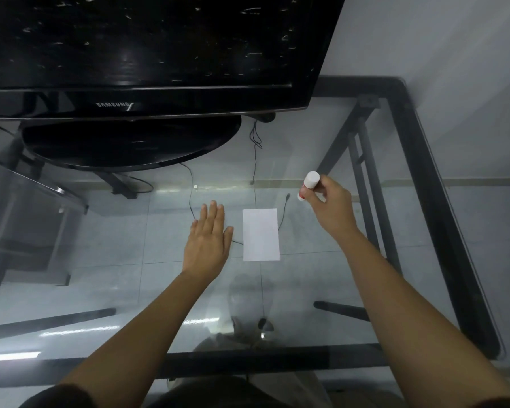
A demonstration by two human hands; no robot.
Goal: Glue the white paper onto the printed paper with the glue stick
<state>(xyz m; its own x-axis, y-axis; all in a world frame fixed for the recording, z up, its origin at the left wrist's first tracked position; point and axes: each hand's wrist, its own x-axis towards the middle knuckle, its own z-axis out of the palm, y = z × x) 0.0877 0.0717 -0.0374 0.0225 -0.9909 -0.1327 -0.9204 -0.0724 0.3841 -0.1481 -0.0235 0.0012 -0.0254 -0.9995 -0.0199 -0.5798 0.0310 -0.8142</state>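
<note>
A small white paper [261, 234] lies flat on the glass table top [321, 278], near its middle. Faint reddish print shows through it; I cannot tell whether a second sheet lies under it. My left hand [208, 241] rests flat on the glass just left of the paper, fingers together, holding nothing. My right hand [330, 206] is raised above and to the right of the paper and grips a white glue stick [309, 185] with a red band, held tilted with its lower end pointing down and to the left.
A black television [147, 54] on an oval stand [130, 142] fills the far left of the table. Thin black cables [255, 148] run down toward the paper. The table's black frame [430, 201] marks the right and near edges.
</note>
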